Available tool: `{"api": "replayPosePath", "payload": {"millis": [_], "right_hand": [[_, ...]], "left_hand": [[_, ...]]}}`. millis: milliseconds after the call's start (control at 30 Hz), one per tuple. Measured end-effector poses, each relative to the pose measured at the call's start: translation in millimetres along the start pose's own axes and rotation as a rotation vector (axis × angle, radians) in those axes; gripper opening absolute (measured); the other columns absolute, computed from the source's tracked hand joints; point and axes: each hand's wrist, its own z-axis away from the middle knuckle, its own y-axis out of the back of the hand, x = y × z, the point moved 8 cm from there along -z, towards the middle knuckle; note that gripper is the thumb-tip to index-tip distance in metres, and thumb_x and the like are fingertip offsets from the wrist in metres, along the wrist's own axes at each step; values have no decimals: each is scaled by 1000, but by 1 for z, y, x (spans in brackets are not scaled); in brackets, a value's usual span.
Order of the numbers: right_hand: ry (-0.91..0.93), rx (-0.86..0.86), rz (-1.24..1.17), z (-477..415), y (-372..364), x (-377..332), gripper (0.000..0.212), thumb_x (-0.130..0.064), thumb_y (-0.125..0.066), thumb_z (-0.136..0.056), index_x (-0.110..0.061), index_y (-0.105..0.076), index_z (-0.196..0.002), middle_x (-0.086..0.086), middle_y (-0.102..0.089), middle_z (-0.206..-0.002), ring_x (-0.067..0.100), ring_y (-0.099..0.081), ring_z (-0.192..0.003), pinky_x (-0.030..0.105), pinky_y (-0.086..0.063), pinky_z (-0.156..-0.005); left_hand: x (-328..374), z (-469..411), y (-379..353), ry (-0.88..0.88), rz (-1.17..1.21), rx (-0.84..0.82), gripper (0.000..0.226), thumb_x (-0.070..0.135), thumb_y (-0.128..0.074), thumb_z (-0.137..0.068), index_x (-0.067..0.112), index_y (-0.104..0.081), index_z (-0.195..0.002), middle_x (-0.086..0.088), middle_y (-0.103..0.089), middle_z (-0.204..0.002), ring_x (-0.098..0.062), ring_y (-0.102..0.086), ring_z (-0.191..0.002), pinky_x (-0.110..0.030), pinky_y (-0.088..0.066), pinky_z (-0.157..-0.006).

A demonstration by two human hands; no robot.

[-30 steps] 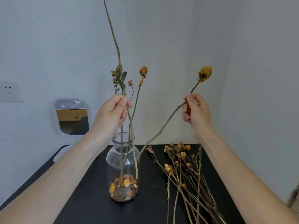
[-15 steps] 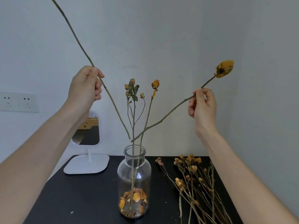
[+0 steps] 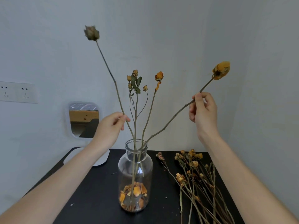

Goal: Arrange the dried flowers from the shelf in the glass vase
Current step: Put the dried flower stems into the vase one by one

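A clear glass vase [image 3: 135, 167] stands on the black shelf [image 3: 97, 191], with orange dried petals at its bottom and two dried stems upright in it. My left hand [image 3: 111, 128] pinches a long stem with a pale dried bud [image 3: 91, 32]; its lower end reaches into the vase mouth. My right hand [image 3: 203, 113] pinches a second stem topped by a yellow dried flower [image 3: 221, 70]; that stem slants down to the vase mouth. A bundle of dried flowers [image 3: 194, 172] lies on the shelf to the right of the vase.
A small white-framed mirror [image 3: 83, 120] on a white base stands at the back left of the shelf. A double wall socket [image 3: 16, 92] is on the left wall. Grey walls close in behind and on the right.
My left hand has dropped from high on the left to just above the vase, bringing the pale-bud stem's end into the mouth. The yellow flower's stem end has also come down to the mouth.
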Motion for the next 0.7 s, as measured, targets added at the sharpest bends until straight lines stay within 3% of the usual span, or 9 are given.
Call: {"api": "replayPosePath", "payload": {"millis": [200, 500, 600, 700], "right_hand": [[-23, -59, 24, 6, -10, 12, 21, -22, -40, -99, -22, -51, -82, -11, -50, -46, 3, -39, -37, 14, -32, -36], [-34, -131, 31, 14, -28, 20, 19, -23, -41, -98, -23, -53, -83, -10, -51, -47, 2, -40, -38, 13, -33, -36], [-41, -155, 38, 17, -33, 23, 19, -23, -41, -98, -22, -53, -83, -10, -51, -47, 2, -41, -38, 13, -33, -37], [-54, -181, 51, 22, -39, 28, 18, -23, -41, -98, -22, -53, -84, -9, -52, -48, 2, -42, -38, 13, -34, -37]], "left_hand": [[-17, 9, -8, 106, -145, -17, 13, 28, -58, -88, 23, -69, -83, 2, -55, -57, -9, -52, -60, -19, -35, -58], [-28, 17, -13, 200, 5, -45, 17, 36, -61, -85, 23, -66, -95, 7, -59, -77, -7, -53, -76, -20, -39, -62], [-45, 30, -27, 309, 277, -283, 46, 45, -70, -71, 27, -58, -112, 9, -60, -109, -6, -53, -104, -23, -42, -85], [-57, 48, -44, 345, 394, -583, 73, 32, -82, -60, 25, -49, -125, 9, -59, -123, -6, -53, -115, -24, -38, -98]]}}
